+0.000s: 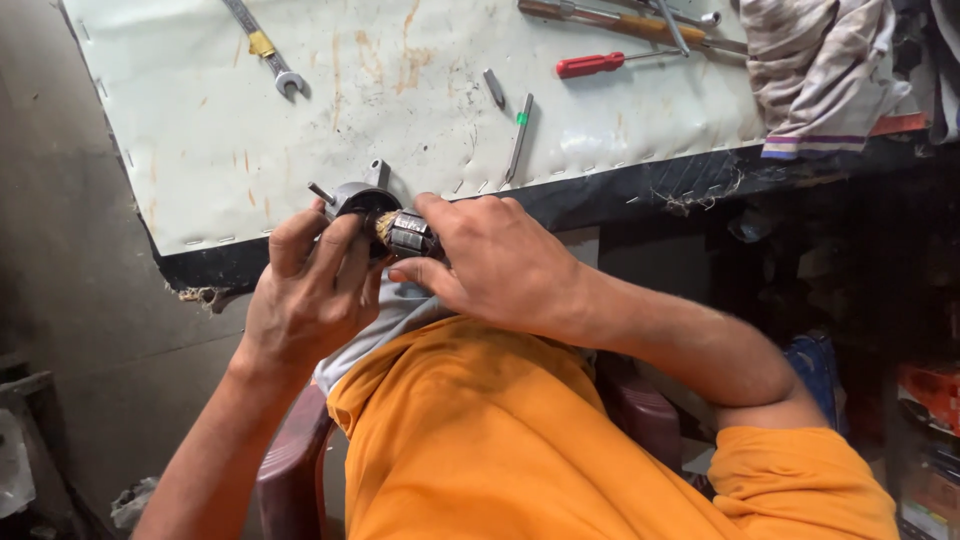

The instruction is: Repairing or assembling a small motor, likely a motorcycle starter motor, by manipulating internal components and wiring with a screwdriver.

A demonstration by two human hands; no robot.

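Note:
My left hand [305, 295] grips a round grey metal housing [357, 198] with a short stub sticking out at its left. My right hand [495, 262] closes around a dark cylindrical motor armature [408, 234] whose end sits at the housing's opening. Both hands hold these parts together just in front of the near edge of the white-covered workbench [300, 120], above my lap in an orange shirt. Most of the armature is hidden under my right fingers.
On the bench lie a spanner with a yellow band [265, 48], a red-handled screwdriver [592, 65], a wooden-handled tool [620, 22], two small metal bits [518, 135] and a striped cloth [825, 75] at the right. A dark red plastic stool [290, 465] is under me. Dim clutter fills the right side.

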